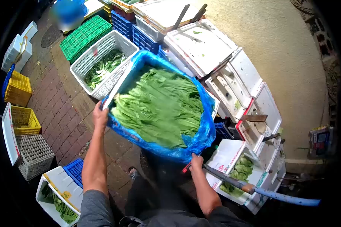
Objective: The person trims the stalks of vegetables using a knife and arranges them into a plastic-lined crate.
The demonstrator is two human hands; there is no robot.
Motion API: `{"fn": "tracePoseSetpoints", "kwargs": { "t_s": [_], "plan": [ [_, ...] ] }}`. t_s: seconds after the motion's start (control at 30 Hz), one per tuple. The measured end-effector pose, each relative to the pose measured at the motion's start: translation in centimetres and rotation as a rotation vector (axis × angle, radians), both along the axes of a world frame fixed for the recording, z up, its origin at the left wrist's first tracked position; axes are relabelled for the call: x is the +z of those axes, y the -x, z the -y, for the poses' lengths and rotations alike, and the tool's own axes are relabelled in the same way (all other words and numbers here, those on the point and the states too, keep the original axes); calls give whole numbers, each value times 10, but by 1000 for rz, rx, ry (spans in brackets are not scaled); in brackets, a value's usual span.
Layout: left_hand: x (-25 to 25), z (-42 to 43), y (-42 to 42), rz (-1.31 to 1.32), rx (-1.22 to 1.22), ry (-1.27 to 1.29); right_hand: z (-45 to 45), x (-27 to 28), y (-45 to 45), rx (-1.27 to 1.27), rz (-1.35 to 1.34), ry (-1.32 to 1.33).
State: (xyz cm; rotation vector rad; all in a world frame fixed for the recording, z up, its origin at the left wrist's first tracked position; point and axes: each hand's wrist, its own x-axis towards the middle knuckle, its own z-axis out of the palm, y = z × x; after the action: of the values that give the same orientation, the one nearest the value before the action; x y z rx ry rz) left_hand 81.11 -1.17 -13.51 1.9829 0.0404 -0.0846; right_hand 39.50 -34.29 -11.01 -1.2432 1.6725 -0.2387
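A foam box lined with a blue plastic bag is held up before me, packed with long green leafy lettuce. At its left side my left hand is closed around the box's edge. My right hand is closed at the near right corner, by the bunched bag. A small red piece shows beside the right hand; I cannot make out what it is. The bag folds over the rim and hides most of the box's walls.
A white crate of greens and a green crate stand ahead left. White foam boxes line the wall at right. A blue-grey pole crosses at lower right. Yellow crates and a greens-filled foam box stand left.
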Motion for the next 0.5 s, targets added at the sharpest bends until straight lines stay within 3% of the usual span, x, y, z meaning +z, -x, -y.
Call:
{"fn": "tracePoseSetpoints", "kwargs": {
  "t_s": [0.1,0.13,0.27,0.3,0.37,0.43,0.5],
  "plan": [
    [8,32,-33,8,12,76,-3,-31,-10,-85,150,-12],
    [-2,37,-47,-56,56,259,-11,-14,-25,-123,202,-34],
    [-28,46,-94,106,19,106,-20,-28,-45,-142,255,-33],
    [-27,54,-103,132,28,49,-30,2,-67,-201,297,-102],
    [-42,59,-131,75,13,13,-39,6,-80,-164,292,-109],
    [-2,77,-137,42,62,141,-45,15,-94,-160,229,-162],
    [-26,70,-163,19,11,192,-51,12,-106,-161,215,-152]
  ]
}}
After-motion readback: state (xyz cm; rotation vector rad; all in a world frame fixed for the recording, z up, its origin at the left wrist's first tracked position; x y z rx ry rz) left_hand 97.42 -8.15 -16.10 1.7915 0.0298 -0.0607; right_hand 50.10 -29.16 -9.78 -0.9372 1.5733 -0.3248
